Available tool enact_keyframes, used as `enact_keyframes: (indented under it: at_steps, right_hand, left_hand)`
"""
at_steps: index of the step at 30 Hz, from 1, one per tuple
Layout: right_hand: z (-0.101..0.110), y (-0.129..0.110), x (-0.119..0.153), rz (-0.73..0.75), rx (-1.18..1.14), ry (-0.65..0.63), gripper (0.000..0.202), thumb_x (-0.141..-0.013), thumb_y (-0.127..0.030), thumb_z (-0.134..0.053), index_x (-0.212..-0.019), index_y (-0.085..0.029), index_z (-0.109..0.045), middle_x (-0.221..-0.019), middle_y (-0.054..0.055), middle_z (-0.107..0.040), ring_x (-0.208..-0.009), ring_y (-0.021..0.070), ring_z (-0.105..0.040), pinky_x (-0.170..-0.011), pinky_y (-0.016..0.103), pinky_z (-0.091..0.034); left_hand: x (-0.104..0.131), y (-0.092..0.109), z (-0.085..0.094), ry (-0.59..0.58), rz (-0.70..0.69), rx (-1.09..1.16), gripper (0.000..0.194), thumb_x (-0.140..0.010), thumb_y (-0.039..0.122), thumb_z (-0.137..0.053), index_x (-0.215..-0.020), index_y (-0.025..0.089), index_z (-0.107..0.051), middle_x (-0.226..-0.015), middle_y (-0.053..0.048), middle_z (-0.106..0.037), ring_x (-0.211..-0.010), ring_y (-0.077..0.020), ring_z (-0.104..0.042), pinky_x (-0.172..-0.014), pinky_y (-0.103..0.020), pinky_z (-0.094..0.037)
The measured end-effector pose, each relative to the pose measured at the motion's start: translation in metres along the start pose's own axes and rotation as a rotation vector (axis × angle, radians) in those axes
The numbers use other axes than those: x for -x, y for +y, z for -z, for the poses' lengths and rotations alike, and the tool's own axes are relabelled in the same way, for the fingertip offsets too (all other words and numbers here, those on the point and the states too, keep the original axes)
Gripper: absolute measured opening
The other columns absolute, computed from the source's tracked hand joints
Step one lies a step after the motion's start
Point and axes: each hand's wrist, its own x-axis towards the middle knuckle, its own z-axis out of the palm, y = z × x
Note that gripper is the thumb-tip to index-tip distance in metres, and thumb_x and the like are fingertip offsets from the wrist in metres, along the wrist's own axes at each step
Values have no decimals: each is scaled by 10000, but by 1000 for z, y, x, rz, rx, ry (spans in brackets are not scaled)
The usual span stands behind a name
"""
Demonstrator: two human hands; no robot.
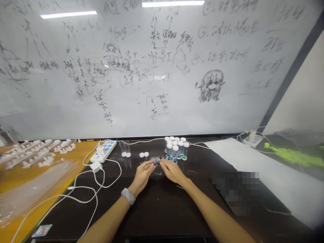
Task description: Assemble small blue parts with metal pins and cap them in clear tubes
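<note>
My left hand [143, 174] has its fingers pinched on a small shiny blue part [154, 163] above the dark table. Close beside it, my right hand [174, 171] is closed, fingertips meeting near a small black piece [160, 157]; what it grips is too small to make out. Just behind the right hand stands a cluster of clear tubes with white caps [175, 148], several holding blue bits and one a green bit. Two white caps [144, 154] lie behind the left hand. A thin bent metal rod [157, 173] rests below the fingers.
Two clear tubes [125, 148] stand back left by a white power strip [104, 151] with looping white cables [95, 189]. White plastic parts [37, 150] and clear bags [35, 189] cover the yellow table. White sheets [265, 175] and a dark, blurred flat object [235, 192] lie right.
</note>
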Motion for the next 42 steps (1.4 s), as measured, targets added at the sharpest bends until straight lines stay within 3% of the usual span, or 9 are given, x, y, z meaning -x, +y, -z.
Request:
enact_keyframes:
  at_steps: [5,9,14,18,22,27,31,35,42]
  right_hand:
    - [0,0,1,3,-26,-40,238,-965,-326,-501,-1184,-231,-518,-840,2,-654,-632,144,-583,-631,261,-442]
    - [-1,2,1,10,46,11,205,-1011,-323,-405,-1043,-230,-584,-840,23,-660,-735,170,-611,-700,285,-450]
    - [0,3,1,12,15,-27,254,-971,-340,-497,-1198,-231,-530,-831,5,-657,-636,148,-587,-643,263,-448]
    - [-1,3,1,28,69,10,234,-1017,-315,-394,-1043,-221,-607,-839,29,-665,-750,171,-620,-722,283,-454]
    - [0,1,1,15,23,-25,273,-978,-345,-486,-1220,-226,-526,-838,9,-668,-651,151,-601,-657,264,-448]
    - [1,0,1,13,79,-11,255,-1026,-329,-371,-1061,-229,-603,-828,26,-670,-746,177,-627,-705,279,-439]
    - [1,1,1,-3,40,-38,276,-980,-342,-481,-1229,-228,-515,-830,5,-671,-650,156,-606,-655,260,-436]
    - [0,3,1,16,92,-20,235,-1020,-324,-386,-1076,-224,-591,-828,29,-671,-742,178,-627,-707,275,-434]
    - [-1,1,1,22,74,-39,245,-996,-335,-454,-1190,-219,-547,-847,21,-678,-687,162,-620,-670,259,-438]
  left_hand:
    - [0,1,-1,9,-3,-16,324,-699,211,-848,-988,123,-732,-1016,-113,-758,-975,-208,-707,-1006,-355,-498]
    - [1,1,-1,3,1,-21,337,-682,226,-861,-978,124,-736,-1009,-112,-759,-974,-205,-705,-1007,-349,-495]
    - [2,2,-2,2,-4,-24,344,-682,236,-862,-982,126,-735,-1010,-111,-758,-976,-207,-704,-1007,-352,-494]
    - [2,2,-3,-2,-9,-18,329,-687,233,-860,-970,122,-736,-1001,-109,-759,-973,-204,-703,-1005,-349,-496]
    - [1,1,-2,0,-3,-22,342,-677,232,-867,-976,127,-736,-999,-108,-761,-962,-199,-705,-998,-346,-498]
    - [1,1,-2,5,-3,-22,351,-668,237,-872,-973,125,-739,-1005,-115,-761,-965,-206,-708,-1010,-356,-491]
    - [2,2,-2,-2,-15,-20,352,-671,237,-870,-977,122,-739,-1008,-114,-760,-972,-208,-706,-1020,-368,-485]
    - [2,2,-3,-6,-10,-17,333,-693,230,-855,-984,122,-736,-1011,-110,-758,-983,-202,-702,-1016,-353,-488]
    - [2,2,-4,0,-6,-10,343,-675,223,-867,-973,113,-738,-1012,-120,-759,-974,-207,-706,-1008,-351,-493]
